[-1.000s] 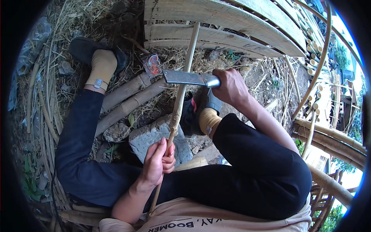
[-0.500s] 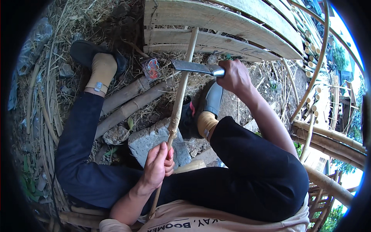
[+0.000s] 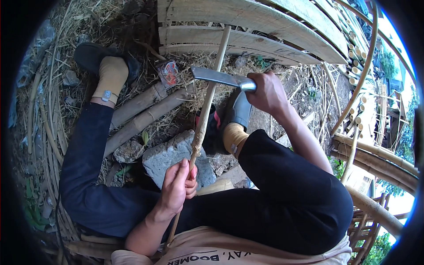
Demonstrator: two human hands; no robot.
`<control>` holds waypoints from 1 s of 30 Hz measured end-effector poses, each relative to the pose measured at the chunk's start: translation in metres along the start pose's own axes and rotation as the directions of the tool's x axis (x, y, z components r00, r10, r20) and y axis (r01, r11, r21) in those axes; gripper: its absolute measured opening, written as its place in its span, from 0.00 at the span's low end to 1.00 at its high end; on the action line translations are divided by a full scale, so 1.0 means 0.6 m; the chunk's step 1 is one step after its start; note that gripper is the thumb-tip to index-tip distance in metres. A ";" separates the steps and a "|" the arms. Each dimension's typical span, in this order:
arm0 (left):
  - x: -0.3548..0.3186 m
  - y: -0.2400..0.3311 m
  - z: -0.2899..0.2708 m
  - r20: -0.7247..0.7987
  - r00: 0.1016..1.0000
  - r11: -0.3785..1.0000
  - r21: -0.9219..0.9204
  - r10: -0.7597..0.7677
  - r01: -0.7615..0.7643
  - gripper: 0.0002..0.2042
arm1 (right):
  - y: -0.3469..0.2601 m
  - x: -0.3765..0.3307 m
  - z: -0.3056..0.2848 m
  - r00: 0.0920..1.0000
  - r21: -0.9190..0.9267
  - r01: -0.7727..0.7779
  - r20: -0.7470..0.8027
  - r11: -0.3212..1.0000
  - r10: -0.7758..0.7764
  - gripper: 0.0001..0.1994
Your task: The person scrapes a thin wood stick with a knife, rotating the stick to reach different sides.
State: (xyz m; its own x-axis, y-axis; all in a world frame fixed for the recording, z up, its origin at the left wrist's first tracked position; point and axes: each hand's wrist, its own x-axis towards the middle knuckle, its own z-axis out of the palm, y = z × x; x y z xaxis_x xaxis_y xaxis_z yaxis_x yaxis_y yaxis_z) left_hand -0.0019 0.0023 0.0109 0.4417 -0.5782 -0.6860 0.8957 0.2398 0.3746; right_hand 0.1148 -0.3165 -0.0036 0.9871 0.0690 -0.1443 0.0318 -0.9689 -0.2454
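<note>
My left hand (image 3: 179, 185) is closed round a long, thin bamboo stick (image 3: 207, 108), just below a rough knot in it. The stick slants up and away from my lap, its far end in front of a wooden slatted crate. In my right hand (image 3: 268, 92) is a machete (image 3: 221, 78), gripped by its handle. Its flat metal blade points left and lies across the upper part of the stick; whether the edge bites into the stick I cannot tell. A grey stone block (image 3: 165, 152) lies beneath the stick, beyond my left hand.
The slatted wooden crate (image 3: 198, 13) stands at the far side. Two thick bamboo pieces (image 3: 141, 117) lie left of the stick near a red wrapper (image 3: 168, 73). Cut bamboo poles (image 3: 355, 62) are stacked at right, by a bamboo rail (image 3: 375, 165). Dry straw covers the ground.
The machete blade and my right hand sit slightly lower along the stick and a little to the left. My left hand keeps its grip on the stick; the whole view has shifted slightly.
</note>
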 end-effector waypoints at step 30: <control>-0.010 -0.006 0.009 -0.030 0.997 0.995 0.078 0.072 -0.069 0.20 | -0.002 0.007 -0.037 0.997 -0.074 -0.055 0.052 0.996 0.059 0.07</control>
State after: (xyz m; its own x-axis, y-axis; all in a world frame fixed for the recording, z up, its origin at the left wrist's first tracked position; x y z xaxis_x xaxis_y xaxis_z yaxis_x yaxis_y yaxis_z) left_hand -0.0082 0.0008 0.0172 0.5061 -0.5360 -0.6757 0.8561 0.2174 0.4688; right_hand 0.1225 -0.3199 0.0172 0.9778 0.0239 -0.2084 -0.0112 -0.9861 -0.1659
